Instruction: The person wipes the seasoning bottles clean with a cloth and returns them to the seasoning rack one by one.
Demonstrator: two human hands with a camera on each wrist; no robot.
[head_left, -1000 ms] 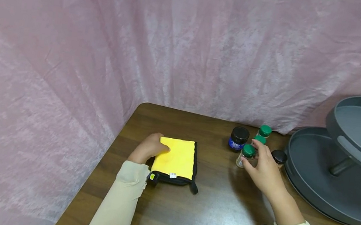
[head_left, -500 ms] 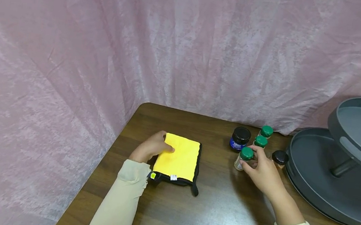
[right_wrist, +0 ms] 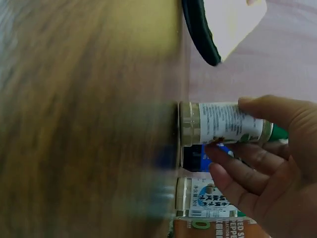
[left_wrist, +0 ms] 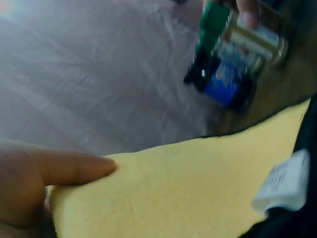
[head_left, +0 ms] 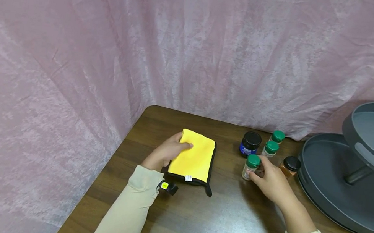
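My left hand (head_left: 168, 151) grips the left side of a folded yellow cloth (head_left: 194, 156) with black edging, thumb on top. The cloth's white tag and black loop face me. In the right wrist view, the edge of the cloth stands up from the table. My right hand (head_left: 271, 183) holds a green-capped spice jar (right_wrist: 228, 121) between thumb and fingers. The jar stands upright, its base at the tabletop. Just behind it are two more green-capped jars (head_left: 270, 148) and a black-lidded jar with a blue label (head_left: 249, 143).
A black-capped jar of reddish-brown spice (head_left: 289, 166) stands beside my right hand, close to a grey two-tier round tray (head_left: 320, 197) on the right. Pink curtain fabric (head_left: 214, 58) hangs behind the wooden table (head_left: 209, 226).
My left hand has carried the cloth right and toward the back, tilting it. My right hand has closed on the front green-capped jar and drawn it slightly toward me, away from the others.
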